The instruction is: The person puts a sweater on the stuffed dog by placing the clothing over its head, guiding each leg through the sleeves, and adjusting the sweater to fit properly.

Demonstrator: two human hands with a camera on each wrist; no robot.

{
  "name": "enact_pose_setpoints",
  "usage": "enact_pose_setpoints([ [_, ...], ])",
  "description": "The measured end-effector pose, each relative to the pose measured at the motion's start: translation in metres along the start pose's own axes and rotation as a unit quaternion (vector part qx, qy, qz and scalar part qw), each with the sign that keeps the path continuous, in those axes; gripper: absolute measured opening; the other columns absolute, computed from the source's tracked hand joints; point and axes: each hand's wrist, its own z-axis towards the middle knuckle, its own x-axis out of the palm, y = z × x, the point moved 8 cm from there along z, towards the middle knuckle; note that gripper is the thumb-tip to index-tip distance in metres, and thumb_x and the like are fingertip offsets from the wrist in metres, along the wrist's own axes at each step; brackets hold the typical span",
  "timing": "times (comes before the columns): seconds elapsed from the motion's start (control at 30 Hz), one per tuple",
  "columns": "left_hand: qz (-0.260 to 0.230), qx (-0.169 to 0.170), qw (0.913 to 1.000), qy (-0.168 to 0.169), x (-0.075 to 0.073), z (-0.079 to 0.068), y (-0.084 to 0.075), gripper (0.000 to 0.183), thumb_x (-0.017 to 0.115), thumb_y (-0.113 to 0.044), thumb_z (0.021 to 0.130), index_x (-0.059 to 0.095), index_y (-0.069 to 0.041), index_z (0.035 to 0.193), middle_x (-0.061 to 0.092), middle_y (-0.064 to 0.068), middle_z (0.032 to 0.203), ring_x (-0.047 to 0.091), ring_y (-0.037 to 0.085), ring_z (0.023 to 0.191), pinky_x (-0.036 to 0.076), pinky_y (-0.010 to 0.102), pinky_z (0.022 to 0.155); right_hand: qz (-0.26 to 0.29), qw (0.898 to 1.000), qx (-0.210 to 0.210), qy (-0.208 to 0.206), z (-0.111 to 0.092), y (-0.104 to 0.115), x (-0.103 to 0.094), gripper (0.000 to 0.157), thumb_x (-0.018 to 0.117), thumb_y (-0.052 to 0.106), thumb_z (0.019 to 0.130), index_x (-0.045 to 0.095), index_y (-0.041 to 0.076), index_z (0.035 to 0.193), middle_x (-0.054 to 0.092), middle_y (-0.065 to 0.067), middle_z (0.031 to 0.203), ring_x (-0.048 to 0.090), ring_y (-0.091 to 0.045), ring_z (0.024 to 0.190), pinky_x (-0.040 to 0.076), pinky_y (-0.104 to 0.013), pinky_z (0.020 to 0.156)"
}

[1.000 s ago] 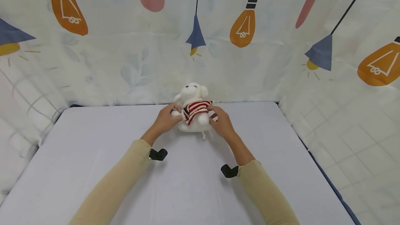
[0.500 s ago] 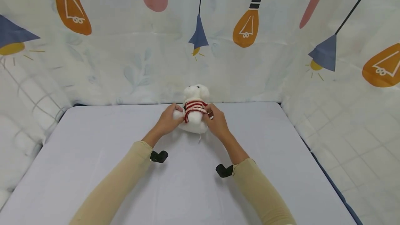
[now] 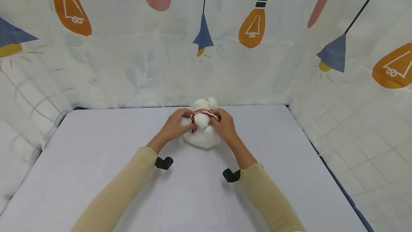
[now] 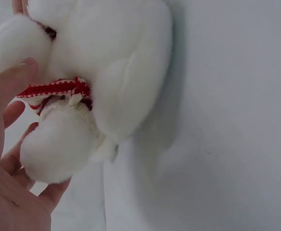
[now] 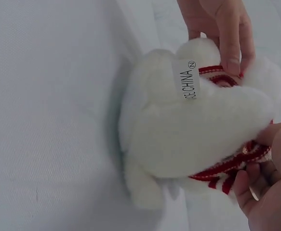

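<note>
A white plush toy animal (image 3: 202, 138) stands near the far side of the table, between both hands. Round it runs a red-and-white striped knitted garment (image 3: 206, 111), bunched into a narrow band. My left hand (image 3: 176, 124) holds the toy's left side, thumb against a round white part (image 4: 15, 45) and fingers curled behind a white paw (image 4: 58, 147). On the other side my right hand (image 3: 224, 126) pinches the garment's edge (image 5: 248, 156) between thumb and fingers. A white label (image 5: 187, 79) printed "CHINA" sticks out of the fur. The toy's face is hidden.
A white cloth covers the table (image 3: 193, 196). Right behind the toy, a pale curtain (image 3: 173, 71) printed with lamps and bulbs hangs at the table's far edge. Black wrist mounts (image 3: 164, 163) jut inward from the beige sleeves (image 3: 119, 185).
The toy has tipped, its head going down and away so that its eyes no longer show, its base nearer. The garment has bunched narrower. Both hands kept their hold at the sides.
</note>
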Motion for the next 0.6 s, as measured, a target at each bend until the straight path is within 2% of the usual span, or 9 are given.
enact_pose_setpoints([
  [0.2,-0.007,0.09,0.9955,-0.027,-0.002,0.0,-0.021,0.039,0.076,-0.013,0.083,0.064,-0.012,0.12,0.058,0.008,0.122,0.055,0.026,0.115,0.044,0.046,0.102,-0.029,1.0,-0.005,-0.005,0.0,0.001,-0.001,0.015,0.063,0.009,0.091,0.064,0.006,0.106,0.062,-0.008,0.101,0.056,-0.019,0.09,0.048,-0.029,0.078],
  [0.33,-0.007,0.131,0.991,-0.023,0.0,0.001,-0.034,0.039,0.075,-0.01,0.083,0.066,-0.011,0.121,0.054,0.01,0.129,0.051,0.028,0.124,0.044,0.048,0.103,-0.044,0.999,-0.007,-0.011,0.001,0.003,-0.003,0.015,0.059,0.01,0.093,0.062,0.005,0.107,0.061,-0.009,0.11,0.058,-0.021,0.099,0.05,-0.035,0.085],
  [0.43,0.001,0.136,0.9907,0.003,0.005,0.004,-0.041,0.04,0.074,-0.012,0.084,0.065,-0.01,0.124,0.048,0.011,0.14,0.045,0.03,0.132,0.041,0.049,0.106,-0.045,0.999,-0.004,-0.012,0.002,0.005,-0.003,0.015,0.056,0.011,0.094,0.059,0.006,0.108,0.06,-0.01,0.115,0.059,-0.023,0.103,0.05,-0.037,0.089],
  [0.6,0.034,0.109,0.9912,0.067,0.017,0.01,-0.04,0.044,0.068,-0.018,0.09,0.059,-0.007,0.132,0.033,0.011,0.155,0.032,0.034,0.142,0.033,0.053,0.112,-0.031,1.0,-0.003,-0.006,0.003,0.007,-0.002,0.017,0.052,0.01,0.097,0.057,0.007,0.113,0.059,-0.01,0.12,0.06,-0.024,0.109,0.051,-0.038,0.092],
])
